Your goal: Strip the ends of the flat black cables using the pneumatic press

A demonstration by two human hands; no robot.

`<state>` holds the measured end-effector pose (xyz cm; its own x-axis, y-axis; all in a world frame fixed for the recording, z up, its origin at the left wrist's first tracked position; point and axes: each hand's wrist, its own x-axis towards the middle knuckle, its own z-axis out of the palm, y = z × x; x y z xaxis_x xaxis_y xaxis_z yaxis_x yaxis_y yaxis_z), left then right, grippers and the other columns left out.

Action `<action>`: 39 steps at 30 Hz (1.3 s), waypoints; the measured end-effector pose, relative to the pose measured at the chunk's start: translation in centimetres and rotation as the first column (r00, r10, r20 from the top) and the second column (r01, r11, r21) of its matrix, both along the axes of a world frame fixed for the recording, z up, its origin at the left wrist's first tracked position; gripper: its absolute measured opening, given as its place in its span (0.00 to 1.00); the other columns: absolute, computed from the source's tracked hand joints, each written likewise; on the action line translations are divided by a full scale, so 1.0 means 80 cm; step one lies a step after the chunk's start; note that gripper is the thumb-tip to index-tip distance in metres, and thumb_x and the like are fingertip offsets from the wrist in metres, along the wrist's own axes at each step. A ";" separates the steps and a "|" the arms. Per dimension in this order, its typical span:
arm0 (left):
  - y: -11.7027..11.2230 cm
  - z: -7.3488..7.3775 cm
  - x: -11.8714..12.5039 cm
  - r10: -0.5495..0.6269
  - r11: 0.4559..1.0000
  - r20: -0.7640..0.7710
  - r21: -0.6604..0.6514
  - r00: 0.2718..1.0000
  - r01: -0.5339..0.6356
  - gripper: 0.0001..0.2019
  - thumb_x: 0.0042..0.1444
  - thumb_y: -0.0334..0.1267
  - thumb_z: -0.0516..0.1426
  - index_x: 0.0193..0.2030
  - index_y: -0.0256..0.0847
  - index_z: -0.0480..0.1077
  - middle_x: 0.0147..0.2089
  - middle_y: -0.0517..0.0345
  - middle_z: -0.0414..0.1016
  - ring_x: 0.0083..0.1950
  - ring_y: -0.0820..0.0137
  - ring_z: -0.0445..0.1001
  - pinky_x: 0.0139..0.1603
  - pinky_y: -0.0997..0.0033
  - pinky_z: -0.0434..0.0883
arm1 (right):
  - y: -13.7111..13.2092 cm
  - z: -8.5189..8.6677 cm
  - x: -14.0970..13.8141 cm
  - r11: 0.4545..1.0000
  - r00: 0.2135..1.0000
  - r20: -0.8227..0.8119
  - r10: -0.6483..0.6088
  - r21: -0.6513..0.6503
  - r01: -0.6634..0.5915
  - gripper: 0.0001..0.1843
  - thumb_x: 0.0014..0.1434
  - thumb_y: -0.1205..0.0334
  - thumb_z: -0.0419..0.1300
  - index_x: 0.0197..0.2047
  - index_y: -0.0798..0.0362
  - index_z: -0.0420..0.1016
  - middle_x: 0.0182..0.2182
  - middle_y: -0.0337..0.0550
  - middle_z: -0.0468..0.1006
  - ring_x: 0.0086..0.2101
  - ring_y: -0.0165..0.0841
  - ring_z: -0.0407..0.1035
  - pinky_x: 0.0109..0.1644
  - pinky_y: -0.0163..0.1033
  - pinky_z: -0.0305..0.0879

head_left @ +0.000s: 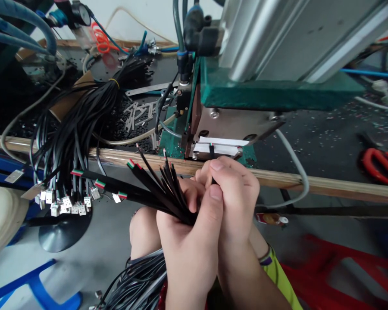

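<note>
My left hand (187, 249) is wrapped around a bundle of black cables (155, 196). Their ends fan out to the left, and several show red, green and white inner wires. Close against it, my right hand (237, 196) is closed, its thumb and finger pinching a single black cable (212, 150). That cable's tip reaches into the narrow gap between two pale plates (221, 148) at the front of a green machine (278, 88). Part of the pinched cable is hidden behind my fingers.
A tied bunch of black cables (95, 105) with metal plugs (66, 202) hangs over the bench edge (330, 185) at left. More cables (139, 284) lie across my lap. Red-handled scissors (380, 163) rest at right. Red (336, 275) and blue (35, 284) stools stand below.
</note>
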<state>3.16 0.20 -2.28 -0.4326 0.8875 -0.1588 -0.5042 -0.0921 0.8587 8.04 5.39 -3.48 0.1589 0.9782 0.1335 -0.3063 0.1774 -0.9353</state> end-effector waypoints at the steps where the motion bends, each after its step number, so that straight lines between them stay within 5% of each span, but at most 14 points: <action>1: 0.001 0.000 0.000 -0.002 1.000 -0.001 0.005 1.000 0.002 0.27 0.62 0.38 0.79 0.30 0.46 0.63 0.29 0.66 0.68 0.33 0.71 0.73 0.43 0.71 0.80 | 0.000 0.001 0.000 1.000 1.000 0.001 0.001 0.005 -0.001 0.25 0.72 0.64 0.63 0.22 0.45 0.63 0.21 0.39 0.64 0.25 0.36 0.62 0.26 0.43 0.63; 11: 0.005 0.009 0.005 0.009 1.000 0.047 0.026 0.999 -0.010 0.28 0.59 0.38 0.81 0.29 0.45 0.64 0.28 0.66 0.70 0.31 0.74 0.73 0.36 0.77 0.78 | -0.003 0.006 0.004 0.998 0.998 0.009 0.056 -0.029 -0.056 0.24 0.77 0.62 0.57 0.27 0.45 0.61 0.24 0.39 0.62 0.26 0.37 0.65 0.29 0.44 0.69; 20: -0.001 0.008 0.008 0.028 1.000 0.027 -0.001 0.999 -0.028 0.26 0.61 0.38 0.80 0.30 0.45 0.66 0.29 0.65 0.72 0.31 0.75 0.74 0.34 0.79 0.76 | -0.004 0.014 0.004 0.988 0.994 -0.088 0.068 -0.132 -0.079 0.21 0.75 0.63 0.59 0.27 0.46 0.65 0.25 0.40 0.64 0.25 0.36 0.60 0.26 0.45 0.64; 28: 0.003 0.011 0.008 0.035 0.999 0.029 -0.006 0.999 -0.035 0.27 0.59 0.41 0.81 0.30 0.45 0.66 0.30 0.65 0.70 0.30 0.74 0.74 0.34 0.75 0.78 | -0.005 0.011 0.009 0.997 0.994 0.084 0.071 -0.040 -0.068 0.25 0.80 0.61 0.56 0.27 0.45 0.61 0.25 0.40 0.65 0.26 0.35 0.63 0.28 0.41 0.68; 34: 0.001 0.009 0.007 0.021 1.000 0.005 -0.011 1.000 -0.021 0.27 0.61 0.39 0.79 0.30 0.46 0.63 0.29 0.65 0.69 0.31 0.72 0.73 0.35 0.74 0.78 | -0.004 0.011 0.007 0.997 0.999 0.028 0.046 -0.070 -0.044 0.25 0.79 0.61 0.59 0.27 0.45 0.61 0.25 0.39 0.61 0.26 0.36 0.59 0.25 0.43 0.63; 39: -0.004 0.002 0.002 -0.009 0.999 0.009 -0.037 1.000 0.010 0.21 0.65 0.39 0.75 0.31 0.45 0.66 0.31 0.63 0.70 0.29 0.74 0.64 0.28 0.77 0.66 | -0.002 0.000 0.008 0.996 0.995 0.048 0.086 -0.003 -0.086 0.24 0.78 0.60 0.61 0.26 0.46 0.65 0.24 0.38 0.65 0.25 0.35 0.60 0.26 0.41 0.62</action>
<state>3.34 -0.11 -2.13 -0.4227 0.8849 -0.1957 -0.5124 -0.0553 0.8570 8.69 5.25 -3.47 0.0674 0.9882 0.1376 -0.2753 0.1509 -0.9494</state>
